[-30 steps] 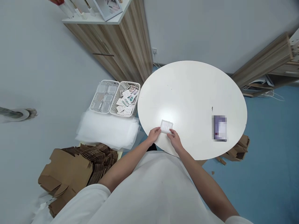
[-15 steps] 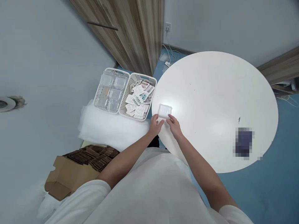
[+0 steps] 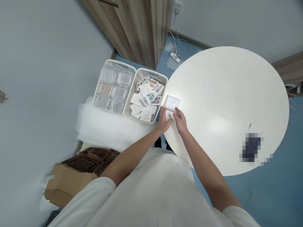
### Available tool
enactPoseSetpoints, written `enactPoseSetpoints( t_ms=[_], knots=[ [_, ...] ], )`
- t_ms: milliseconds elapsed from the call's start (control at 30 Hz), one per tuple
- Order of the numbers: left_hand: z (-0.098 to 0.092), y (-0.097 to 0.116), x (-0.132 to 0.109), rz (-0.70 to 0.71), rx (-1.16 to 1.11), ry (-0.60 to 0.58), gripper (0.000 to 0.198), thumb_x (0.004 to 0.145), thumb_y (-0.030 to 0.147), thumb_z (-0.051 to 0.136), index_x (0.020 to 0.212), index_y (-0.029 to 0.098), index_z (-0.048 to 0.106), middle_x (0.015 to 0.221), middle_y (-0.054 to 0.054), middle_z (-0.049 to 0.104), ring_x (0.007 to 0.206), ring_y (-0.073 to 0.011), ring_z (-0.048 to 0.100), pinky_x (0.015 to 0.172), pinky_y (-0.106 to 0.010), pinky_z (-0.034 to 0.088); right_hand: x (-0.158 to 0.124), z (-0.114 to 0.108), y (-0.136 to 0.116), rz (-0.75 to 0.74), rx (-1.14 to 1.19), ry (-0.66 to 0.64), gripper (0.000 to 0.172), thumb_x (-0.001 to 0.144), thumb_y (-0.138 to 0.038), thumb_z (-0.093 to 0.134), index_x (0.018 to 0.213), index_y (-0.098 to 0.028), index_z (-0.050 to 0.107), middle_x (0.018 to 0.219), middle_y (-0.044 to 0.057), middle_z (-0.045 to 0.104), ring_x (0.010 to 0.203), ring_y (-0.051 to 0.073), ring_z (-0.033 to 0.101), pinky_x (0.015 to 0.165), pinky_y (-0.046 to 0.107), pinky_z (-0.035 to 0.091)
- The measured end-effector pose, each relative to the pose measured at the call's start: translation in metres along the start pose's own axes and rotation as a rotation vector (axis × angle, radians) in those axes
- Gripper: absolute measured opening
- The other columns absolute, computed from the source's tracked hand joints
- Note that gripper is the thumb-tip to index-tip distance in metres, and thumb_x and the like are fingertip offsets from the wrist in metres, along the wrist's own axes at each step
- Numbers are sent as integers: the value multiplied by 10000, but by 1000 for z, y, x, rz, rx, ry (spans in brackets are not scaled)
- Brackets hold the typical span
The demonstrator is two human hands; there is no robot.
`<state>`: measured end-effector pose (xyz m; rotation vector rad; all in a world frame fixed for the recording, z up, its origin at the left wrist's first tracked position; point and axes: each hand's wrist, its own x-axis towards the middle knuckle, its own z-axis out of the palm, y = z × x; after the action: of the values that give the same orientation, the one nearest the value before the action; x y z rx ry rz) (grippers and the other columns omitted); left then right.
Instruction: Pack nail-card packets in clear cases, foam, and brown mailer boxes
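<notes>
A small white wrapped packet [image 3: 171, 103] lies at the left edge of the round white table [image 3: 227, 94]. My left hand [image 3: 163, 121] is at the packet's lower left corner, fingers stretched out and thumb apart. My right hand [image 3: 180, 121] is at its lower right corner, with the fingertips at the edge and the fingers apart. Neither hand is closed round the packet.
Left of the table, one white basket [image 3: 126, 113] holds blister packs [image 3: 146, 101]; another [image 3: 96, 94] holds clear plastic boxes [image 3: 118, 91]. White foam sheeting [image 3: 101, 129] and a carton [image 3: 71, 181] of brown pieces are nearer me. A pixelated dark object [image 3: 251, 147] rests on the table.
The camera view has shifted, so the table, baskets and packet appear displaced. Both hands remain beside the packet's near edge, with the left thumb pointing further from it.
</notes>
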<state>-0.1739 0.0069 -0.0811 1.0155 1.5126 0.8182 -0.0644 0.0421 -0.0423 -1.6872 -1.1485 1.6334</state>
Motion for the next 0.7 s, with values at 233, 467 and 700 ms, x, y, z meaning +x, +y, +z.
enactPoseSetpoints(
  t_ms=[233, 467, 700],
  knots=[
    [-3, 3, -5, -14, -3, -4, 704, 793, 227, 453, 1372, 297, 58, 1454, 35, -104, 1331, -212, 23, 1080, -366, 170, -6, -3, 7, 16, -2, 13, 525, 755, -489, 489, 1240, -308, 401, 1404, 2, 245, 1179, 194, 388, 988, 373, 339],
    [-2, 11, -17, 14, -37, 1, 697, 798, 222, 439, 1376, 275, 53, 1452, 15, -125, 1331, -204, -9, 1084, -370, 142, -35, -20, 3, 70, -47, -30, 543, 750, -496, 496, 1251, -321, 383, 1385, 11, 301, 1171, 205, 405, 970, 386, 353],
    [11, 20, -54, 39, -32, 6, 684, 774, 207, 485, 1365, 258, 145, 1461, -25, -56, 1329, -233, 64, 1064, -404, 190, -73, -51, 11, 46, -78, -127, 551, 731, -507, 510, 1239, -325, 399, 1359, 33, 351, 1062, 217, 514, 900, 387, 406]
  ],
)
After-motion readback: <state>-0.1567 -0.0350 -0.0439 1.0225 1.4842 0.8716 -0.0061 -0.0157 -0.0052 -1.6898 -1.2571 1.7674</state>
